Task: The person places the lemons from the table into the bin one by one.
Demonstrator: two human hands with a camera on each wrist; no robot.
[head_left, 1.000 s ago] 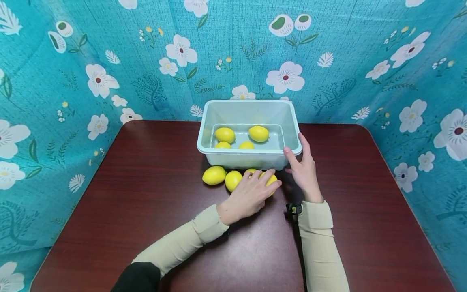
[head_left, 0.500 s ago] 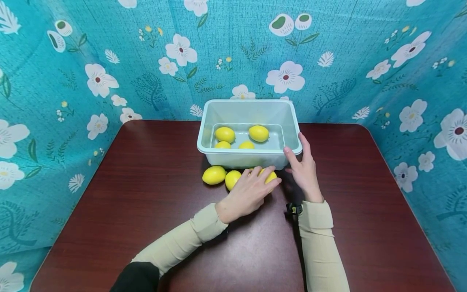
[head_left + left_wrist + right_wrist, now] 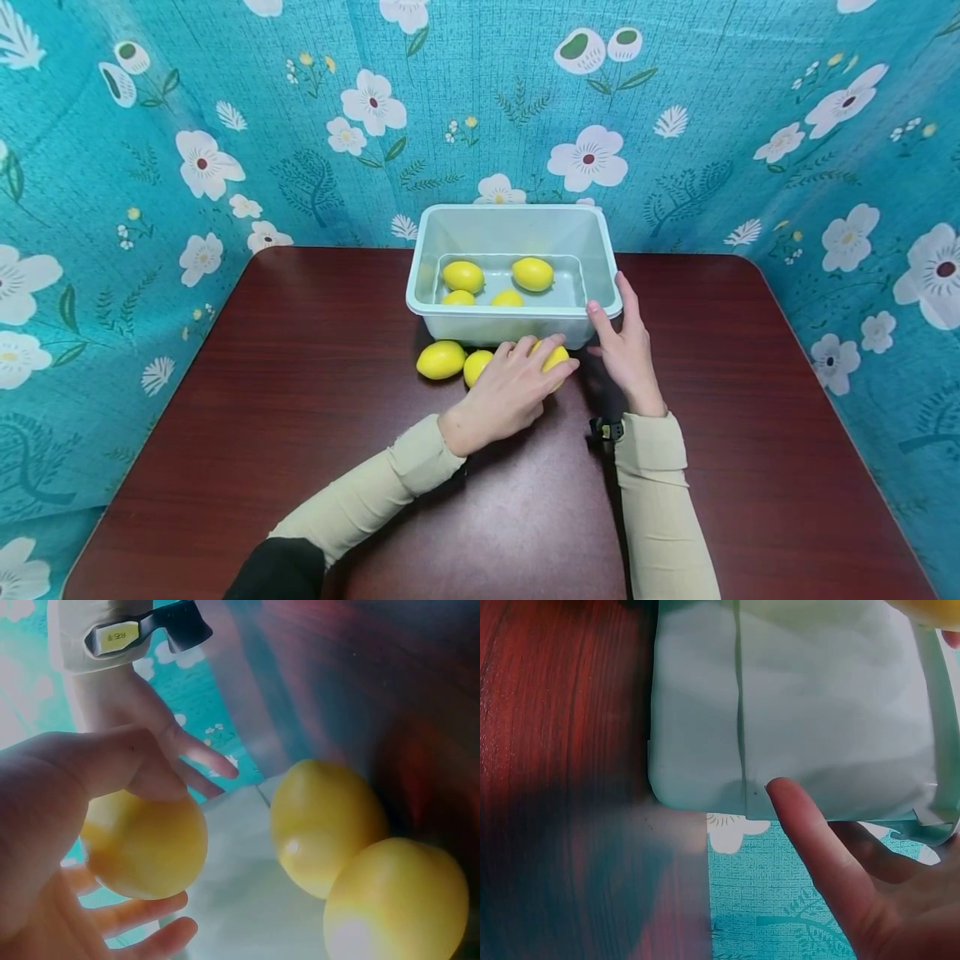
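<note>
My left hand (image 3: 504, 387) reaches over the table from the left and holds a yellow lemon (image 3: 146, 844) between thumb and fingers, in front of the bin. In the head view the hand partly covers that lemon (image 3: 557, 357). Left of the hand a lemon (image 3: 441, 360) and another lemon (image 3: 477, 365) lie on the table along the bin's front wall. My right hand (image 3: 628, 358) touches the front right corner of the pale green plastic bin (image 3: 517, 312), its thumb at the front rim and a finger along the right side. Several lemons (image 3: 532, 274) lie inside the bin.
The dark red wooden table (image 3: 315, 400) carries the bin near its back edge. A blue-green floral cloth (image 3: 480, 100) hangs close behind the bin and along both sides of the table. Each wrist bears a strapped camera; the right one's dark mount (image 3: 606, 429) shows.
The left hand has moved slightly up toward the bin with the lemon in its grasp, and now covers the lemon beneath it. The right hand and the bin stay in place.
</note>
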